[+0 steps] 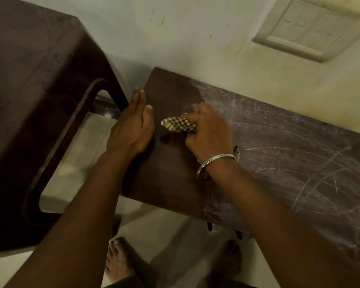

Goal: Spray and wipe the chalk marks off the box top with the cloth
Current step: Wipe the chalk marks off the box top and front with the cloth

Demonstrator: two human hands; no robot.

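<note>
The head view showed the brown box top (247,154), clean at its left end, with chalk marks (312,163) spread along its length to the right. The right hand (208,134) squeezed the checked cloth (178,124) near that clean end, so the chalk lay to its right. The left hand (131,129) lay flat and open on the box's left edge.

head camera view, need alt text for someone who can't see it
A right hand presses a checked cloth on a dark box top, clean at left, chalk marks at right. The left hand lies flat on the box's left edge beside a brown plastic chair.
</note>
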